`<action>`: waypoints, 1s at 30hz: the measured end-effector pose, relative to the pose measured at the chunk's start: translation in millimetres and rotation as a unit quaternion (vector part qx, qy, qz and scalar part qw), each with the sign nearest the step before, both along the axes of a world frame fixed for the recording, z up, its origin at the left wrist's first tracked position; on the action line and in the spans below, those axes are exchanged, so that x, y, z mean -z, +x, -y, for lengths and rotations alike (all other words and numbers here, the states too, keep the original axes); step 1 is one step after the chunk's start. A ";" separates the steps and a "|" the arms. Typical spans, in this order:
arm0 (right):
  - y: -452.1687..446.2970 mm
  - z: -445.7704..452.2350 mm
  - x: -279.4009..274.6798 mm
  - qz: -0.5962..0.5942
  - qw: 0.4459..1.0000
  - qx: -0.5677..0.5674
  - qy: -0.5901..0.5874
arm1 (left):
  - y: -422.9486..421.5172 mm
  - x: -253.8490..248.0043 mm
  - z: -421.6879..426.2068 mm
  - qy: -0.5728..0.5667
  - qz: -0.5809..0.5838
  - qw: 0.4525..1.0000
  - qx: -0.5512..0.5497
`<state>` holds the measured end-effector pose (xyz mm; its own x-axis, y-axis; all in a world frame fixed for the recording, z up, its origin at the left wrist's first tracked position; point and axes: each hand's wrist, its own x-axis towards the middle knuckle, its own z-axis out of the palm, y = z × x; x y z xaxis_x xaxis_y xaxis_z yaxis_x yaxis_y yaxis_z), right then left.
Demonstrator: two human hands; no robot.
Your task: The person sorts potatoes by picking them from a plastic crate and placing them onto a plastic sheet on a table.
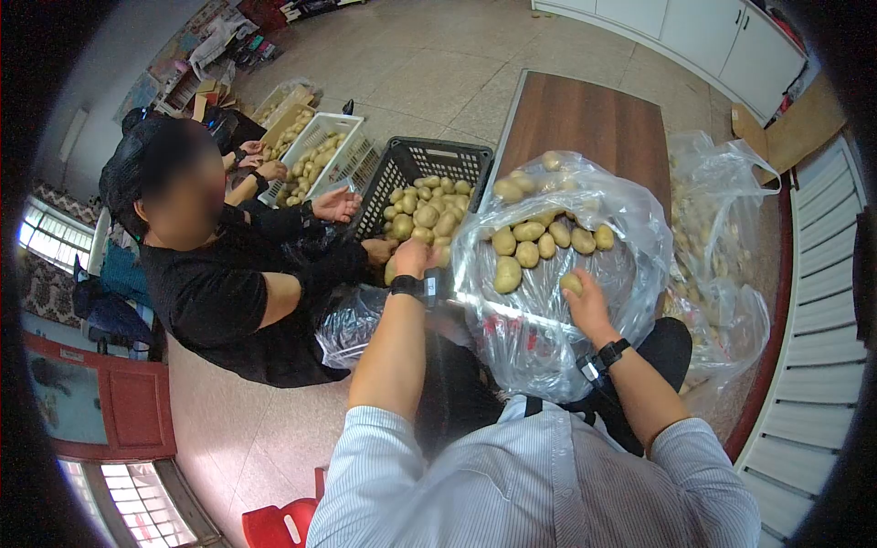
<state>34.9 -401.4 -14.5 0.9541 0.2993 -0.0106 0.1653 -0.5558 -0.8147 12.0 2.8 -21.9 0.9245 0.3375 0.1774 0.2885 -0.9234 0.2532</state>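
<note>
- the right hand (594, 309) has its fingers curled round one potato (572, 284), over the open clear plastic bag (641, 239); a loose hold could let the round, smooth skin roll free.
- loose potatoes (527, 255) lie in the bag towards the wood-grain table (585, 105); a tug on the slack film could send them sliding down towards the lap.
- the left hand (414, 259) is at the near end of the black plastic crate (479, 164), by its potato pile (426, 216); a co-worker's hand (376, 250) is just beside it, so knuckles might knock.
- the left fingertips are hard to make out, so i cannot tell whether they grip anything.
- glare and folds blur the bag's lower part.
</note>
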 end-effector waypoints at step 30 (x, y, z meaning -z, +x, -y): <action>0.3 -81.8 -75.5 -0.154 0.952 -0.144 0.220 | 12.8 -97.1 144.3 -0.721 -0.239 0.643 0.093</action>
<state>35.2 -319.6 61.1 0.8039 0.5881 -0.0887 -0.0246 -0.1161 -0.9929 24.8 -141.5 75.2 0.8053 -0.2924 -0.5157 0.5701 0.1435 0.8089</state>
